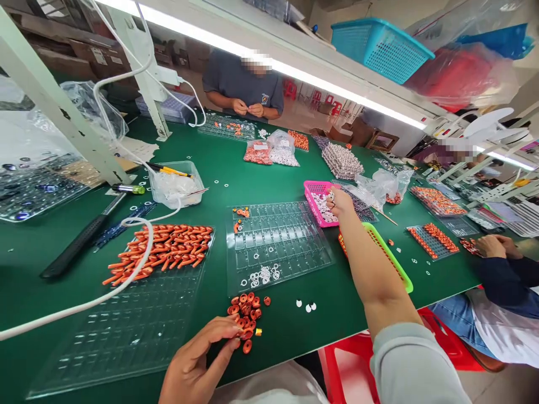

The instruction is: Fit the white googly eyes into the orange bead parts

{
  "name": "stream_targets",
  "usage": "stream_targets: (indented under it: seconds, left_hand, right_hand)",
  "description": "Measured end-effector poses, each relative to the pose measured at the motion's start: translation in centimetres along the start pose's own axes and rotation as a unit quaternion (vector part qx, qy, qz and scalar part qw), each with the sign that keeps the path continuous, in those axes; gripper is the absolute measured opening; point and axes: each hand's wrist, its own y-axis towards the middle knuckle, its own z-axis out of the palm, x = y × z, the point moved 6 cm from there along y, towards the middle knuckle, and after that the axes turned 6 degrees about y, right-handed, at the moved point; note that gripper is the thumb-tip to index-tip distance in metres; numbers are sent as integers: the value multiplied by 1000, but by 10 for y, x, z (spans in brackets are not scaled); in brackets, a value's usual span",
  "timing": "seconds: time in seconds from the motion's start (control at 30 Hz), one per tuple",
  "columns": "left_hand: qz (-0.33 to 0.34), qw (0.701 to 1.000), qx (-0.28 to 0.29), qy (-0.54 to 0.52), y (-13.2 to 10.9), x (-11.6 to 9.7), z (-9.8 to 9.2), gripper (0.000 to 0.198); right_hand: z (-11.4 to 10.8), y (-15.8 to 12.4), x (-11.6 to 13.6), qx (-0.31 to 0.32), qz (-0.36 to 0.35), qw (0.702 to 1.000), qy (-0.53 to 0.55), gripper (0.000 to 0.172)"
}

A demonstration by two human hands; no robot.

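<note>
My left hand (202, 356) is at the near table edge, thumb and forefinger closed on a small orange round part at the side of a loose pile of orange round parts (248, 307). Stretched forward, my right hand (340, 203) is over the pink basket (311, 187) of small white pieces (322, 209). Its fingers are bent together at the basket's side; what they hold is hidden. Between the hands lies a clear compartment tray (273, 241) with a few orange pieces at its far left corner and white rings (263, 275) along its near side.
A green basket (391, 258) sits under my right forearm. At left are a tray of orange parts (168, 247), a hammer (84, 238) and a white cable (149, 247). Across the table a person (244, 84) works; another person's hands (499, 246) are at right.
</note>
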Motion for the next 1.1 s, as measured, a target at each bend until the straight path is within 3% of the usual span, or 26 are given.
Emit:
stream_targets:
  seconds: [0.1, 0.2, 0.37, 0.5, 0.67, 0.83, 0.93, 1.1]
  left_hand:
    - [-22, 1000, -6, -9, -1, 2, -1, 17]
    - [-27, 999, -3, -22, -2, 3, 0, 20]
    - [-35, 999, 1, -20, -5, 6, -1, 17]
    - [-38, 999, 0, -16, -4, 5, 0, 15]
    - [-69, 997, 1, -16, -3, 4, 1, 12]
    - [-80, 997, -7, -8, -2, -1, 7, 13]
    - [-75, 997, -7, -4, 1, -7, 13, 13]
    - [-94, 995, 15, -1, 10, -17, 23, 13]
  right_hand:
    - [13, -32, -2, 41, 2, 999, -16, 28]
    - [16, -82, -10, 82, -16, 996, -42, 30]
    - [-9, -183, -42, 122, -56, 979, -151, 38]
    - [-32, -232, -69, 115, -129, 943, -285, 36]
    - [-28, -255, -90, 148, -252, 857, -425, 30]
    - [-15, -269, -101, 205, -334, 775, -496, 24]
    - [-13, -274, -103, 219, -367, 748, -508, 21]
    - [-16, -276, -102, 237, -364, 740, -514, 18]
